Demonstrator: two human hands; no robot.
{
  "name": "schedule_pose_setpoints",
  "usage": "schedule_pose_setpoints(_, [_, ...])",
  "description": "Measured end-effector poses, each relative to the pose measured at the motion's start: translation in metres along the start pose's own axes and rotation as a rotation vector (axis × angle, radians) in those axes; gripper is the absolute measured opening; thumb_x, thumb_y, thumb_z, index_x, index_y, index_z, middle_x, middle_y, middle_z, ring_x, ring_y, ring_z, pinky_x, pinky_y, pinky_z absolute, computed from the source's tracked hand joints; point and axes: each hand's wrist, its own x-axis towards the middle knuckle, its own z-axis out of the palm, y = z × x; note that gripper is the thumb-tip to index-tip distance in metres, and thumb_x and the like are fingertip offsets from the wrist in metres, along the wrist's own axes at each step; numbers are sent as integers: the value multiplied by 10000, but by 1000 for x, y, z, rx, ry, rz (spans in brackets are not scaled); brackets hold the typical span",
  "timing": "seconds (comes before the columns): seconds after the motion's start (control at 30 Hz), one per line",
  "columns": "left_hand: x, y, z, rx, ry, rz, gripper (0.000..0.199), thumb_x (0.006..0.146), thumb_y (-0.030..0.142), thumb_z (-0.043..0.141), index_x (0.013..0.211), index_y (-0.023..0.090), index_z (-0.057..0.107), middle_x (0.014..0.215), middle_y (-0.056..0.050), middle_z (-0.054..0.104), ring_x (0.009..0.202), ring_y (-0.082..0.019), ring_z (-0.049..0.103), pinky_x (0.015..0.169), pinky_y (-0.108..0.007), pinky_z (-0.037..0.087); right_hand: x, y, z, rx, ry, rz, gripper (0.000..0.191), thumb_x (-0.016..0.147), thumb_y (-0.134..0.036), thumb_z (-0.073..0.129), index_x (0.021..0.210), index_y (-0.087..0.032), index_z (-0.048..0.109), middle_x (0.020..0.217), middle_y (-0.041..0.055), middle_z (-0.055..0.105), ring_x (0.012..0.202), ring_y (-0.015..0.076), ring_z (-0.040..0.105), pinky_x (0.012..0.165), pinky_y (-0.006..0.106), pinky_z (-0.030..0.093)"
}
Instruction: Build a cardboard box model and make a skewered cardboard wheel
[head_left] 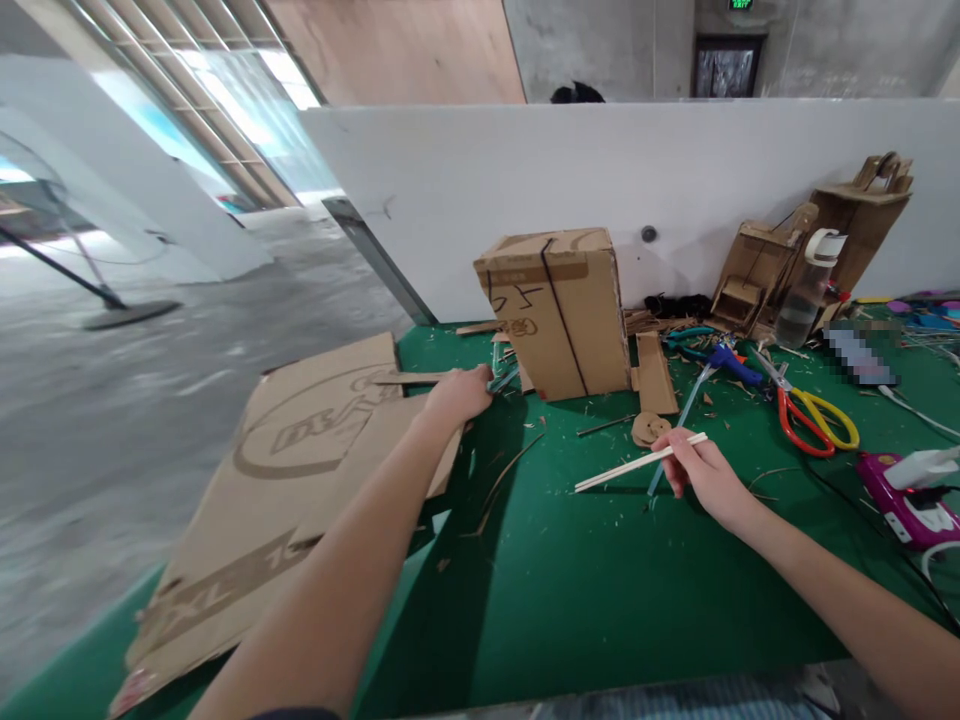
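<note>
My right hand (701, 470) is closed around a pair of pale wooden chopsticks (619, 472), held slantwise above the green table. A translucent glue stick (684, 400) runs from the glue gun past my right fingers. My left hand (461, 393) reaches to the far side, its fingers curled down beside a small greenish-clear item (506, 380). What those fingers grip, if anything, is hidden. Near my left wrist lies a large flat cardboard sheet (300, 470). Between the hands, farther back, stands a cardboard box (559, 320) with a dark cord around it.
On the right are a blue glue gun (735, 365), scissors (814, 415), a water bottle (810, 290), a phone (859, 355) and a magenta power strip (907, 500). Cardboard discs (649, 429) and scraps lie mid-table. Cardboard models (847, 235) lean against the white partition (420, 190).
</note>
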Motion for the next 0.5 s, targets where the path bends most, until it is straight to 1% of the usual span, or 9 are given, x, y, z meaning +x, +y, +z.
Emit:
schedule_pose_setpoints(0.07, [3,0,-3,19,-12,-15,409,738,269,552,1108,106,618,1081,-224,689,1068,-372,634,843,-393,480,0,-1,0,10,8,22,530,794,-707,523,825,-185,609,570,-52,489,452,84,445,426,229,380])
schedule_pose_setpoints(0.17, [8,-4,-14,21,-9,-58,422,747,308,577,1116,110,622,1146,-218,673,1086,-361,631,837,-378,490,0,-2,1,26,22,42,538,776,-718,535,812,-185,600,559,-56,485,448,80,440,423,224,379])
schedule_pose_setpoints(0.27, [14,-8,-28,5,38,-114,463,781,357,567,1176,118,600,1202,-205,654,1113,-348,619,853,-373,491,0,-2,1,29,18,43,525,782,-706,542,810,-185,604,558,-53,488,450,82,446,420,222,382])
schedule_pose_setpoints(0.33, [17,-10,-34,-12,69,-140,474,796,374,554,1191,114,593,1196,-199,657,1111,-340,618,850,-363,491,-1,-1,1,38,15,44,517,785,-698,549,816,-185,609,566,-52,489,452,82,450,416,223,385])
schedule_pose_setpoints(0.4, [20,-11,-37,-28,83,-152,464,802,372,548,1179,105,599,1187,-199,658,1094,-336,621,841,-360,489,0,0,1,51,25,47,517,776,-696,567,823,-184,615,590,-50,488,463,80,455,414,221,394])
schedule_pose_setpoints(0.5, [24,-10,-31,-43,66,-148,429,785,350,561,1131,103,623,1186,-190,659,1067,-322,628,836,-350,484,0,1,1,69,54,43,525,740,-700,612,818,-181,628,632,-40,488,520,88,485,420,215,425])
